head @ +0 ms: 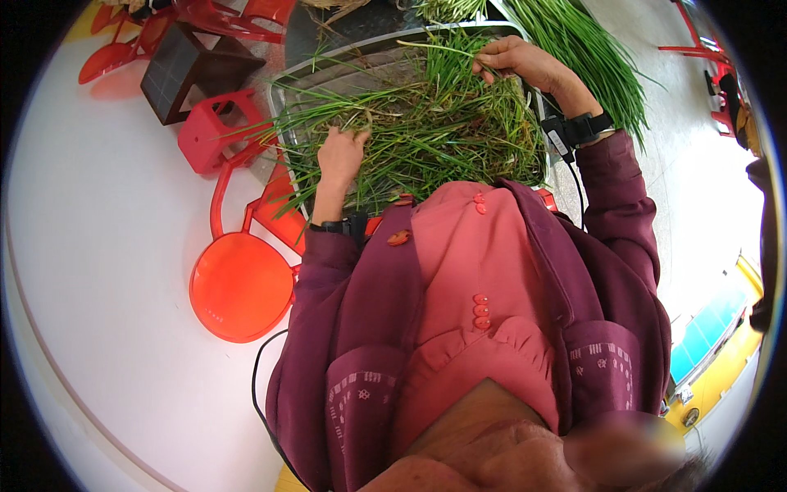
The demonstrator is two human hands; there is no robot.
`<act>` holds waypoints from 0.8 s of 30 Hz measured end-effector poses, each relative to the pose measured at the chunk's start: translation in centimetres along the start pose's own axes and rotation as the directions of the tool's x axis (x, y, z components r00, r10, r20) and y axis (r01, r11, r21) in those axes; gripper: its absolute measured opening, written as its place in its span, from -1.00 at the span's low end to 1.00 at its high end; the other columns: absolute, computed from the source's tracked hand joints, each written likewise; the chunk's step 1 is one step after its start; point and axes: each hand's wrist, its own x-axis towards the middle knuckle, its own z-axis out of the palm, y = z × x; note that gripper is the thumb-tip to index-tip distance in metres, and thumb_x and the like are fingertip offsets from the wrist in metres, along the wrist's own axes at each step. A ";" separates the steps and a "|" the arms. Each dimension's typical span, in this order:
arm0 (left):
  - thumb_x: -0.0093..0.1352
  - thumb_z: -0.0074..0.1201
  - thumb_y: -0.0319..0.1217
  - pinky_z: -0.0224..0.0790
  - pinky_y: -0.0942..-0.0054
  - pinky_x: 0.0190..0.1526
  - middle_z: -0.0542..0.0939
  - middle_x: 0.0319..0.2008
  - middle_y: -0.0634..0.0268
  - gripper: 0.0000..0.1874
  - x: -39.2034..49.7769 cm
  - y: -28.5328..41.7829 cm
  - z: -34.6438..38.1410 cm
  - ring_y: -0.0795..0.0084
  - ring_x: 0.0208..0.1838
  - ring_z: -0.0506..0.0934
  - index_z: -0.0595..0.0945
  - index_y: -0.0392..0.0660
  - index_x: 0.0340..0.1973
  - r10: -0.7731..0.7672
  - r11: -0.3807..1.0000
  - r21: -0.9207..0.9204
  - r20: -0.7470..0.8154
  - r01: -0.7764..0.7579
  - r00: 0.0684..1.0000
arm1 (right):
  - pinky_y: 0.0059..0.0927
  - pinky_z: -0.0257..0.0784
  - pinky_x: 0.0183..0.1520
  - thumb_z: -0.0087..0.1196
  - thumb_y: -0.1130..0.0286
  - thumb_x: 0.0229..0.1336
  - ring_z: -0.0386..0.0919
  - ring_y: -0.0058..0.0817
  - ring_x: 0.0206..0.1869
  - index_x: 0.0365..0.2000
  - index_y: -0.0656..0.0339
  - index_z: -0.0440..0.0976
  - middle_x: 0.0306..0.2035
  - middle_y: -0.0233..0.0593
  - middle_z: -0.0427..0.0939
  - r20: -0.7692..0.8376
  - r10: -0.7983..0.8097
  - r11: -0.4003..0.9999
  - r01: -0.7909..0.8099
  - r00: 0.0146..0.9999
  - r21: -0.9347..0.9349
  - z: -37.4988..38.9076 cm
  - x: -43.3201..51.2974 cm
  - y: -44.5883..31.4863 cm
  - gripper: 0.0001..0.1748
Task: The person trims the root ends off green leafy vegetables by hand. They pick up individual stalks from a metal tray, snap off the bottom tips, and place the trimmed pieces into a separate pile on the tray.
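Observation:
A heap of long thin green stalks and leaves (455,123), mixed with brown withered bits, lies in a metal-rimmed tray (369,46) in front of me. My left hand (343,154) is at the tray's left side, low over the heap, with its fingertips at some pale stalk ends; whether it grips them is unclear. Near the tray's upper right corner, my right hand (510,58) pinches a pale-ended green stalk (433,47) that points left. Beyond the right rim lies a large bundle of long green leaves (572,49).
Pale-ended stalks (452,9) lie beyond the tray's far rim. On the left are a red plastic stool (212,132), a dark box-like stool or stand (184,67) and a chair with a round orange-red part (243,286). A cable runs from my right wrist strap.

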 end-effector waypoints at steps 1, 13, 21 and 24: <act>0.31 0.12 -0.21 0.43 0.23 -0.37 0.58 -0.18 0.12 -0.75 -0.4 0.6 -0.6 0.15 -0.38 0.58 0.70 -0.12 -0.31 -0.002 0.999 -0.034 -0.002 0.002 1.000 | -0.65 0.17 -0.40 0.00 0.22 0.26 0.26 -0.75 -0.49 -0.23 0.28 0.58 -0.52 -0.50 0.54 0.015 -0.010 1.000 0.010 1.000 0.004 0.2 -0.1 -0.3 -0.67; 0.25 0.22 -0.46 0.38 0.51 -0.31 0.58 -0.25 0.21 -0.58 1.7 6.5 -6.1 0.44 -0.36 0.51 0.57 -0.09 0.05 -0.082 0.686 -0.727 -0.104 -0.020 0.991 | -0.65 0.21 -0.38 0.00 0.24 0.26 0.33 -0.75 -0.47 -0.27 0.28 0.55 -0.43 -0.42 0.60 0.150 -0.089 0.976 0.056 0.985 0.211 3.7 0.9 -2.4 -0.71; 0.20 0.22 -0.64 0.28 0.67 -0.35 0.54 -0.35 0.38 -0.74 2.6 9.7 -7.4 0.65 -0.38 0.41 0.66 -0.26 -0.17 -0.077 0.078 -0.994 -0.086 -0.080 0.993 | -0.59 0.24 -0.36 0.00 0.24 0.27 0.38 -0.66 -0.45 -0.34 0.23 0.55 -0.47 -0.38 0.57 0.310 -0.071 0.894 -0.078 0.948 0.442 7.0 1.8 -1.1 -0.73; 0.25 0.18 -0.62 0.29 0.67 -0.25 0.56 -0.36 0.38 -0.82 2.9 9.9 -8.0 0.66 -0.32 0.45 0.66 -0.29 -0.22 0.004 0.104 -0.980 -0.169 -0.168 0.986 | -0.57 0.24 -0.35 0.01 0.22 0.26 0.38 -0.65 -0.44 -0.33 0.24 0.54 -0.48 -0.37 0.57 0.348 -0.040 0.906 -0.113 0.937 0.408 7.5 2.0 -1.3 -0.73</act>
